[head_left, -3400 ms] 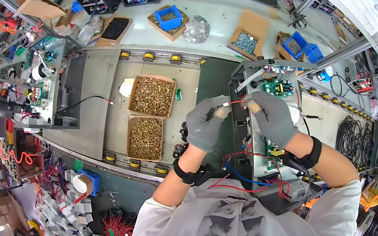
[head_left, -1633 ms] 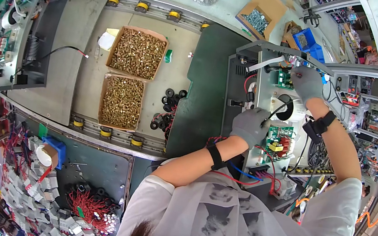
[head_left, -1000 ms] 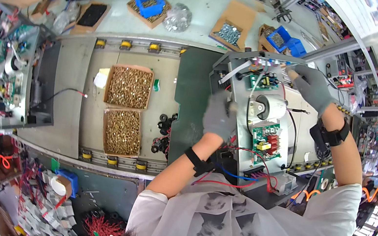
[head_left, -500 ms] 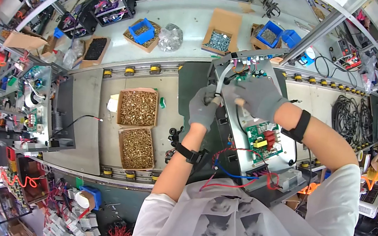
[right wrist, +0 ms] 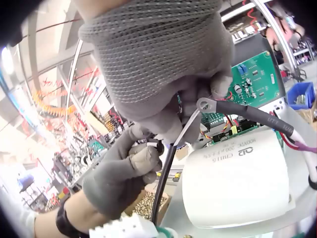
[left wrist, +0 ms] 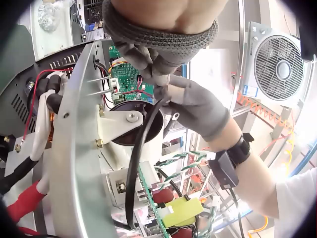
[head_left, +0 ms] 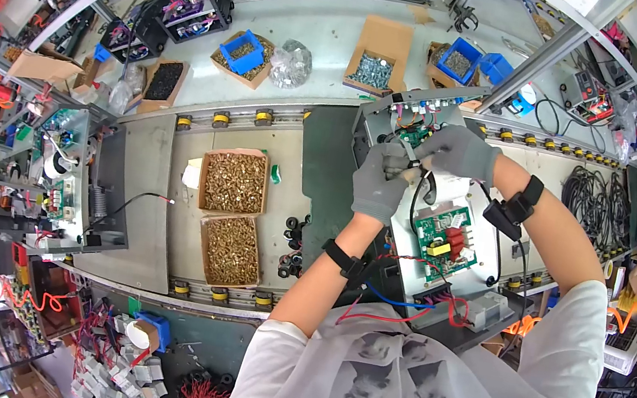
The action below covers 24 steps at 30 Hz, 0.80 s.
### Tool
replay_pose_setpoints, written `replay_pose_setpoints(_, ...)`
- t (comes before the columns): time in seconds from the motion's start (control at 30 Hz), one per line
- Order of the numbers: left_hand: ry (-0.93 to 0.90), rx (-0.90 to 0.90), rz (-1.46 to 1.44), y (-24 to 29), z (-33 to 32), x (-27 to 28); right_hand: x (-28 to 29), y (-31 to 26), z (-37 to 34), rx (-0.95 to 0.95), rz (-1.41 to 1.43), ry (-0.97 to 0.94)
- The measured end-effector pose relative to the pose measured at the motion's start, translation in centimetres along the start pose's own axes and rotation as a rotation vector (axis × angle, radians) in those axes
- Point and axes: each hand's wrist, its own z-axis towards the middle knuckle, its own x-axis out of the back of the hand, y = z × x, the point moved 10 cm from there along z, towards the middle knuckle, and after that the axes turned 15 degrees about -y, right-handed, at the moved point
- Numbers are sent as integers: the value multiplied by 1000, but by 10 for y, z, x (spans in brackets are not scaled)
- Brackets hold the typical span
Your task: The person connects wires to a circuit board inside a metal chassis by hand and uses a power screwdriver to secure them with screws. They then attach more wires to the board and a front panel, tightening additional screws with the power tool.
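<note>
Both hands wear grey gloves and meet over an electrical unit with a metal chassis [left wrist: 81, 148]. My left hand [head_left: 379, 182] pinches near the upper end of a black cable [left wrist: 136, 163]. My right hand [head_left: 463, 154], fingers curled, grips the same cable close beside it; the fingers hide its end. In the right wrist view a white capacitor [right wrist: 235, 181] lies under the hands. A ring terminal [right wrist: 205, 105] on a black-sleeved lead stands by the right fingers, with a pale flat strip [right wrist: 189, 128] running down from it. A green circuit board [head_left: 444, 248] sits nearer the body.
Two cardboard boxes of brass-coloured parts [head_left: 234, 181] stand left on the conveyor. Black rings [head_left: 293, 245] lie beside the green mat [head_left: 322, 150]. Blue bins [head_left: 242, 52] and a box of screws [head_left: 372, 70] are on the far bench. Another open unit [head_left: 60, 175] stands far left.
Earlier, the hands held a red wire with a white connector, then separated. In the last half second the left hand has moved right, away from the chassis edge, and the hands have come together.
</note>
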Motion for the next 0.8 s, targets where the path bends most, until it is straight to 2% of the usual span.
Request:
replay_pose_setpoints(0.17, 34, -65, 57, 9, -2, 2, -2, -5, 7, 1, -8, -64)
replay_pose_setpoints(0.23, 55, -95, -73, 6, -1, 3, -1, 4, 11, -22, 86, -38)
replay_pose_setpoints(0.37, 92, 8, 55, -3, -8, 1, 9, 0, 6, -82, -10, 24)
replay_pose_setpoints(0.43, -133, 9, -3, -14, -10, -26, 33, -8, -8, -165, -345, 322)
replay_pose_setpoints(0.47, -165, -171, 16, -15, -12, -38, 35, -5, -7, -157, -364, 356)
replay_pose_setpoints(0.5, -126, -234, 134, -4, -19, -45, 33, -3, -3, -154, -371, 341)
replay_pose_setpoints(0.57, -70, -208, 223, 4, -28, -51, 31, 15, 4, -235, -172, 331)
replay_pose_setpoints(0.6, -56, -199, 216, 8, -29, -46, 31, 28, 9, -208, -168, 379)
replay_pose_setpoints(0.63, -69, -288, 336, 22, -33, -47, 29, 35, 15, -206, -175, 362)
replay_pose_setpoints(0.67, -84, -376, 455, 35, -38, -50, 31, 45, 18, -203, -55, 390)
replay_pose_setpoints(0.7, -73, -367, 447, 38, -39, -47, 32, 52, 20, -202, 64, 418)
replay_pose_setpoints(0.8, -187, -438, 589, 43, -43, -59, 29, 55, 23, -205, 145, 392)
